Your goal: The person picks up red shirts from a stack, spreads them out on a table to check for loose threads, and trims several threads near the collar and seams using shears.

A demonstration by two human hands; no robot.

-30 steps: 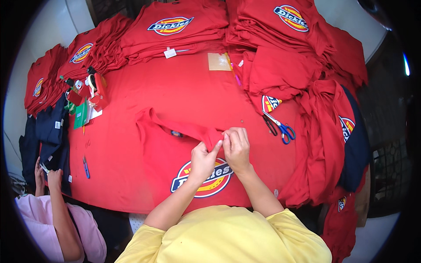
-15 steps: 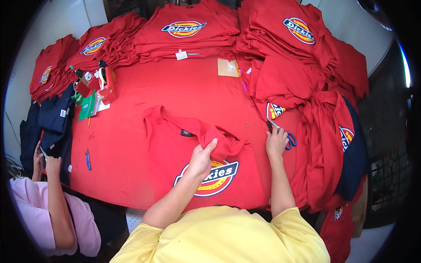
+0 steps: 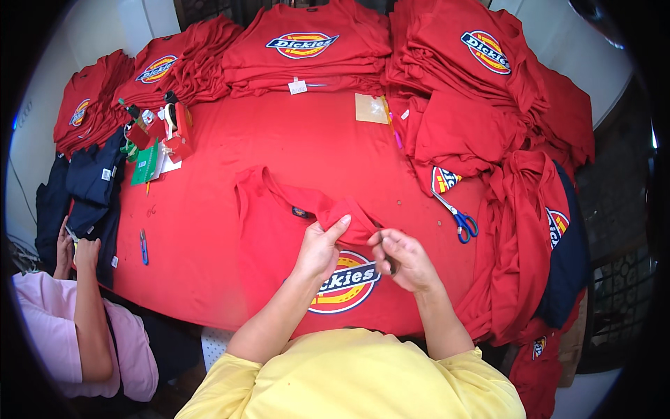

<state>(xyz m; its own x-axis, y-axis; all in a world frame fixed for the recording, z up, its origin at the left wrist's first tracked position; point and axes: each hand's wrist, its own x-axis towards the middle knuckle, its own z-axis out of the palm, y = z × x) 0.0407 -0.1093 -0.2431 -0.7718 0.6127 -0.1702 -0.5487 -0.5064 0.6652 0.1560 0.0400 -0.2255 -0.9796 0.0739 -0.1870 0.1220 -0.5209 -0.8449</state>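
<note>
A red shirt [image 3: 269, 230] with a printed oval emblem lies spread in front of me. My left hand [image 3: 319, 250] is closed on a bunched part of it beside the neckline, thumb on top. Close by on the right, my right hand [image 3: 410, 264] is closed around a small dark tool [image 3: 391, 265] that looks like thread snips, mostly hidden by the fingers. Its tip is at the edge of the gathered cloth; whether it touches cannot be made out. Blue-handled scissors [image 3: 462, 222] lie on the red table cover [image 3: 314, 146] beyond my right hand.
Folded red shirts [image 3: 307, 70] are stacked along the back, with loose red garments [image 3: 513, 244] heaped at right. A red holder [image 3: 180, 143] with supplies and blue snips [image 3: 144, 248] are at left. A co-worker's hands [image 3: 85, 253] work by dark garments [image 3: 91, 178].
My right hand has moved left from beside the scissors to the bunched cloth, now with the small dark tool in it. The scissors stay on the table. My left hand keeps its grip.
</note>
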